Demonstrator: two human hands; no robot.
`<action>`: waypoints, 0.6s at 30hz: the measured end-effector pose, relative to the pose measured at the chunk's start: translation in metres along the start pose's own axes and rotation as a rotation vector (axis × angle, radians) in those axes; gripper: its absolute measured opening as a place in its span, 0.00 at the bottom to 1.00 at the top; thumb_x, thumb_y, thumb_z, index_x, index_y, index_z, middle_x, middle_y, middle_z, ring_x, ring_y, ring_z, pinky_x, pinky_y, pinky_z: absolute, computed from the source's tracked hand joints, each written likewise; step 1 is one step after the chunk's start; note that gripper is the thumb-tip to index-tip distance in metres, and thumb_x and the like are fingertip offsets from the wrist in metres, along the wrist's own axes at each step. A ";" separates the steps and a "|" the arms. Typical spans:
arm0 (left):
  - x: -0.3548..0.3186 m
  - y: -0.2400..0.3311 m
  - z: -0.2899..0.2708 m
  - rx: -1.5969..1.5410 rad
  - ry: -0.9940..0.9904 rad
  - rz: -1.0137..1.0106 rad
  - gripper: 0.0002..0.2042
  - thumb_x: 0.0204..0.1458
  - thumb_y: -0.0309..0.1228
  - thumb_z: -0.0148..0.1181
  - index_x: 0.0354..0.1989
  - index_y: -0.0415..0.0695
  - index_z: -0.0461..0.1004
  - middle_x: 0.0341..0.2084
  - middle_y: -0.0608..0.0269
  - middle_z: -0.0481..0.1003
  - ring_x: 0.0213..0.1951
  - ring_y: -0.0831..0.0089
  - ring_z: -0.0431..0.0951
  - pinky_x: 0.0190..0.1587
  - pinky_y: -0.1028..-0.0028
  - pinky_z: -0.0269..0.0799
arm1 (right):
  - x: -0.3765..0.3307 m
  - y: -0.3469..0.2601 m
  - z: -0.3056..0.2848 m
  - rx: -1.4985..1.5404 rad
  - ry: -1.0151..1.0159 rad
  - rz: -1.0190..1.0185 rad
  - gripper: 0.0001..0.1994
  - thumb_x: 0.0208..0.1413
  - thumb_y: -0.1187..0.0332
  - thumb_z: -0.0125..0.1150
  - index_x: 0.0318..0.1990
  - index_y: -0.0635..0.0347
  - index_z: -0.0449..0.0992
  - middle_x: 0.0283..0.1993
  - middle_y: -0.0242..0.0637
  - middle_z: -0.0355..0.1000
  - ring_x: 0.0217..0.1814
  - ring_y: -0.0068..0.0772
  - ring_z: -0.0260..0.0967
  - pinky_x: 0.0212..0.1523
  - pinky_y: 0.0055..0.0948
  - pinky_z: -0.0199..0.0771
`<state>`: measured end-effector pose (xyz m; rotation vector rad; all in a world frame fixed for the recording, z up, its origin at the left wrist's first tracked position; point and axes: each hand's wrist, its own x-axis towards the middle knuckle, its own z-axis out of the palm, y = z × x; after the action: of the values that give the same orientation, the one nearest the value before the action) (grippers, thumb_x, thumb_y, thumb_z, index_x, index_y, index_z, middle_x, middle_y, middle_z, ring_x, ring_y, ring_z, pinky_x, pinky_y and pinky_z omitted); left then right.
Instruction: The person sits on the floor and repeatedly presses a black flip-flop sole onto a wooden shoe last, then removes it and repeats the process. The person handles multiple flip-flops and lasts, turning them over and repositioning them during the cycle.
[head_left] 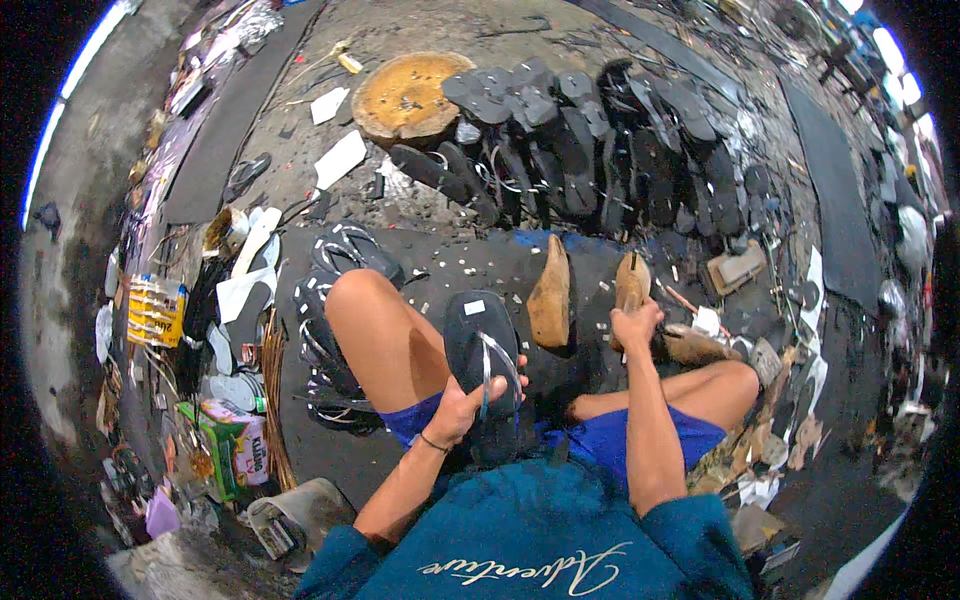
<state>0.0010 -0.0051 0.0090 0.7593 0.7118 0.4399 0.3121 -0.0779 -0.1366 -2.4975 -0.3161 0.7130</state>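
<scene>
My left hand [458,408] is closed around a black flip-flop [470,330] with a silvery strap, held sole-down in front of my lap. A small white label sticks to its toe end. On the right, my right hand [637,324] grips a wooden shoe last [632,279], whose narrow end points away from me. Another wooden shoe last [549,300] lies between the two hands on the dark mat [430,258]. One more last-like wooden piece [700,347] rests beside my right knee, partly hidden by my arm.
Rows of black sandals [575,150] stand beyond the mat, next to a round wooden block [408,95]. More flip-flops [335,260] are piled by my left knee. A yellow can [156,310] and a green box [228,445] stand left. A wooden-backed brush-like block [736,268] lies right.
</scene>
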 end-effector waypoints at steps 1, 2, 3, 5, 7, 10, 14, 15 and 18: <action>0.004 0.001 -0.001 0.006 0.033 0.045 0.28 0.60 0.42 0.60 0.63 0.37 0.64 0.57 0.48 0.73 0.47 0.59 0.81 0.49 0.61 0.80 | -0.013 -0.010 -0.014 0.339 -0.139 -0.028 0.37 0.48 0.67 0.70 0.64 0.68 0.59 0.64 0.54 0.64 0.57 0.53 0.72 0.54 0.46 0.76; 0.009 0.003 -0.003 -0.037 0.044 0.051 0.28 0.61 0.43 0.59 0.63 0.37 0.64 0.56 0.49 0.73 0.48 0.61 0.81 0.49 0.62 0.80 | -0.031 -0.020 -0.031 0.651 -0.245 0.018 0.32 0.50 0.70 0.66 0.63 0.69 0.62 0.60 0.56 0.68 0.52 0.53 0.75 0.51 0.47 0.79; 0.016 0.005 -0.006 -0.097 0.050 0.086 0.27 0.62 0.44 0.58 0.62 0.37 0.64 0.56 0.50 0.73 0.48 0.63 0.80 0.50 0.63 0.80 | -0.056 -0.029 -0.046 0.854 -0.372 -0.057 0.29 0.52 0.66 0.65 0.60 0.71 0.65 0.53 0.55 0.72 0.46 0.51 0.77 0.47 0.45 0.81; 0.029 0.009 -0.012 -0.221 0.058 0.122 0.27 0.64 0.46 0.55 0.62 0.37 0.65 0.56 0.51 0.73 0.49 0.65 0.79 0.50 0.65 0.80 | -0.118 -0.039 -0.084 1.092 -0.670 0.022 0.30 0.54 0.60 0.64 0.59 0.73 0.67 0.48 0.55 0.76 0.41 0.50 0.79 0.44 0.45 0.84; 0.038 0.014 -0.019 -0.245 0.100 0.085 0.28 0.65 0.48 0.53 0.63 0.36 0.64 0.56 0.52 0.73 0.49 0.65 0.79 0.50 0.65 0.79 | -0.170 -0.053 -0.117 1.144 -0.971 0.058 0.35 0.53 0.56 0.65 0.61 0.76 0.64 0.51 0.57 0.74 0.45 0.51 0.79 0.44 0.49 0.85; 0.042 0.020 -0.024 -0.107 0.348 0.152 0.36 0.63 0.58 0.48 0.65 0.36 0.63 0.57 0.52 0.73 0.50 0.61 0.78 0.52 0.63 0.78 | -0.226 -0.081 -0.138 0.975 -1.051 0.073 0.36 0.53 0.58 0.66 0.63 0.76 0.62 0.56 0.54 0.73 0.54 0.49 0.76 0.51 0.46 0.82; 0.022 0.009 -0.017 -0.557 0.000 0.074 0.47 0.57 0.73 0.29 0.67 0.41 0.61 0.57 0.45 0.72 0.52 0.56 0.77 0.55 0.58 0.75 | -0.264 -0.117 -0.121 0.170 -0.750 -0.493 0.33 0.60 0.61 0.62 0.67 0.73 0.59 0.62 0.57 0.69 0.65 0.52 0.68 0.67 0.39 0.66; 0.016 0.002 -0.012 -0.494 0.073 0.074 0.48 0.56 0.74 0.28 0.67 0.42 0.61 0.56 0.44 0.72 0.52 0.56 0.77 0.55 0.59 0.75 | -0.268 -0.123 -0.106 0.121 -0.619 -0.626 0.33 0.60 0.61 0.62 0.67 0.74 0.59 0.62 0.58 0.68 0.66 0.54 0.67 0.67 0.40 0.66; 0.002 -0.014 -0.013 -0.484 0.185 0.111 0.49 0.55 0.75 0.26 0.67 0.43 0.61 0.56 0.42 0.73 0.52 0.55 0.77 0.56 0.59 0.75 | -0.274 -0.132 -0.057 0.045 -0.339 -0.918 0.34 0.56 0.64 0.63 0.66 0.76 0.58 0.63 0.62 0.66 0.66 0.58 0.65 0.65 0.42 0.68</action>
<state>-0.0060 -0.0068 -0.0086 0.3039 0.6994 0.7585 0.1045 -0.0878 0.0922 -1.8514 -1.4176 0.7019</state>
